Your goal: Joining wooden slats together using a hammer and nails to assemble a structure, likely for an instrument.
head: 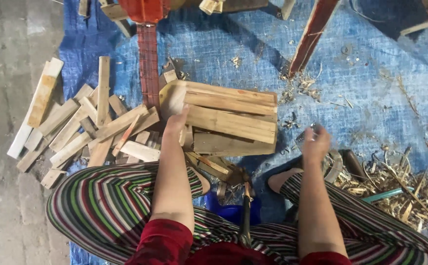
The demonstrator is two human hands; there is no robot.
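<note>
Left hand (pixel 176 123) flat on stacked wooden boards (pixel 231 122) (right hand (pixel 316 144) blurred, grip unclear).

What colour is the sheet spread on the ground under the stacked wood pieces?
Blue. The tarp shows best in the head view, spread beneath the wood stack that the left hand touches.

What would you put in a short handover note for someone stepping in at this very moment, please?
Left hand: open, fingers on the near end of the stacked wood planks.
Right hand: raised over the blue tarp, blurred; grip unclear.
Loose offcuts lie fanned out left of the stack; shavings are heaped to the right.
A handled tool stands between the knees.
Done: stack built up, shavings made. Left: planks not lifted yet.
</note>
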